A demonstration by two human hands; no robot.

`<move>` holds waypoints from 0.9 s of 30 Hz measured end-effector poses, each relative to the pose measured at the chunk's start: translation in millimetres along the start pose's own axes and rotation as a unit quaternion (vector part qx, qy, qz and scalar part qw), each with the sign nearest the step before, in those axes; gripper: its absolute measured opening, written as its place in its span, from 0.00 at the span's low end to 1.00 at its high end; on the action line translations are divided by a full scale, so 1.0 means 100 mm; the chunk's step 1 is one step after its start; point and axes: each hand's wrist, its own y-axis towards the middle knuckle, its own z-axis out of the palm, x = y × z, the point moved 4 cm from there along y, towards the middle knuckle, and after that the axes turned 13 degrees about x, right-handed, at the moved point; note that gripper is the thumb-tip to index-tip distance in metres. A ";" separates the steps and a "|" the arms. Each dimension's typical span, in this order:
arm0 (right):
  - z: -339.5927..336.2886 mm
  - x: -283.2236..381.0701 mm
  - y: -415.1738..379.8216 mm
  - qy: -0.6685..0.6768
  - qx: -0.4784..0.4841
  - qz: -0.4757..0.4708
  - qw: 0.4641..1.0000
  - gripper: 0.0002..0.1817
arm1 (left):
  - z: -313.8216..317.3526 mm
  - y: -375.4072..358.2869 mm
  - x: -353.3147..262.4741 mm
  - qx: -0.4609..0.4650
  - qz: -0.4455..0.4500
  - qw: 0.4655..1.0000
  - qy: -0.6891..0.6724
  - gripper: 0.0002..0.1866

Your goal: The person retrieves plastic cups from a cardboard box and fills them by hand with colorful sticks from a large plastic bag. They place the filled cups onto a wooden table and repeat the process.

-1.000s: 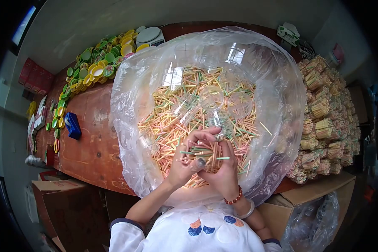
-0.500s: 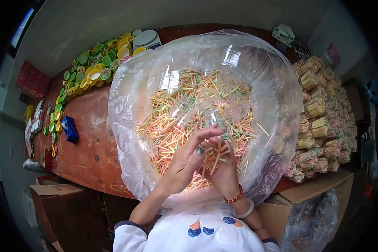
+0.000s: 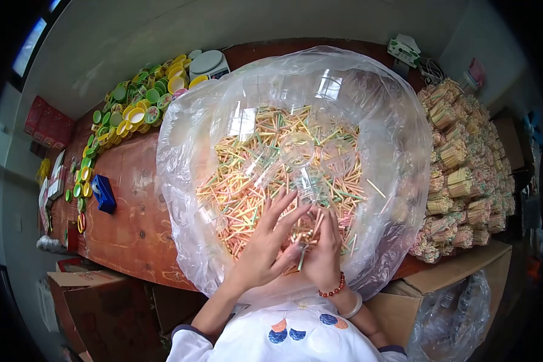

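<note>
A large clear plastic bag point(image 3: 184, 151) lies spread open around a heap of short, thin pastel sticks point(image 3: 241, 205). Over the near side of the heap, my right hand point(image 3: 323, 259) curls around a small bunch of sticks point(image 3: 306, 230). My left hand point(image 3: 264, 250) is beside it, fingers stretched and apart, its thumb near or touching the bunch; the exact contact cannot be made out. Several clear plastic jars point(image 3: 297, 149) rest on the heap beyond my hands, and one jar point(image 3: 311, 184) lies just past my fingertips.
Yellow and green lids point(image 3: 136, 114) cover the back left of the table point(image 3: 136, 199), near a white scale point(image 3: 207, 63). A blue tape dispenser point(image 3: 104, 194) stands left. Bundled sticks point(image 3: 458, 181) are piled right. Cardboard boxes point(image 3: 102, 301) stand below the table edge.
My left hand has moved slightly left and down, its fingers opening out from above the bunch. My right hand has turned more upright, still around the sticks.
</note>
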 end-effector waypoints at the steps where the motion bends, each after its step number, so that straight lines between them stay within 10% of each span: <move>1: 0.00 -0.03 -0.02 0.020 -0.008 0.001 1.000 0.30 | -0.04 0.00 0.02 -0.004 -0.024 0.998 0.054 0.33; 12: -0.02 -0.08 0.00 -0.005 0.002 0.032 0.999 0.42 | -0.47 -0.19 -0.09 -0.207 -0.051 0.977 0.033 0.24; 14: -0.03 -0.05 -0.04 -0.035 -0.002 0.032 0.999 0.42 | -0.52 -0.11 -0.23 -0.184 -0.104 0.963 0.167 0.26; 19: -0.06 0.07 -0.07 -0.075 -0.017 -0.006 0.997 0.42 | -0.06 -0.08 -0.21 -0.012 -0.050 0.999 0.007 0.30; 23: -0.12 0.06 -0.04 -0.079 -0.043 0.004 0.996 0.42 | -0.13 -0.19 -0.04 -0.092 0.028 0.995 0.030 0.27; 27: -0.15 0.07 -0.08 -0.095 -0.051 0.006 0.994 0.40 | -0.48 -0.12 -0.29 -0.185 -0.143 0.940 0.247 0.29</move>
